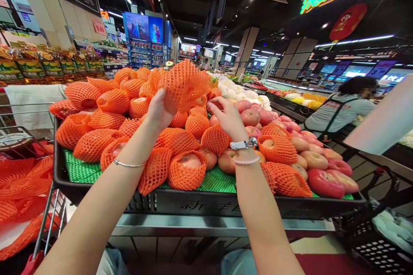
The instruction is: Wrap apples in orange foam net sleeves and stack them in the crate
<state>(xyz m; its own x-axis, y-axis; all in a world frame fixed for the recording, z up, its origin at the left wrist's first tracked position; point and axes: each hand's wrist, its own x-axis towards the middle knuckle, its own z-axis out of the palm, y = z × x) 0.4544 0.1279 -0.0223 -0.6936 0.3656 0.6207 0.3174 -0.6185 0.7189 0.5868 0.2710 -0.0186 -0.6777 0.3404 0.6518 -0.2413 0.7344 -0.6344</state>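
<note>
My left hand (161,109) is closed on an orange foam fruit net (185,84), raised above the pile. Whether fruit is inside that net, I cannot tell. My right hand (227,116) hovers a little to its right with loosely bent fingers and no visible thing in them. Just below its fingers lie a red apple (213,120) and a netted apple (215,139). Many apples in orange nets, one of them a netted apple (187,167) at the front, fill the left of the black crate (206,203). Bare red apples (325,182) lie at the right.
At left, a metal shopping cart (48,215) holds loose orange nets (26,184). A black basket (377,236) stands at lower right, below a white roll (383,116). A co-worker in an apron (329,114) is beyond the crate. White-netted fruit (230,88) lies behind the apples.
</note>
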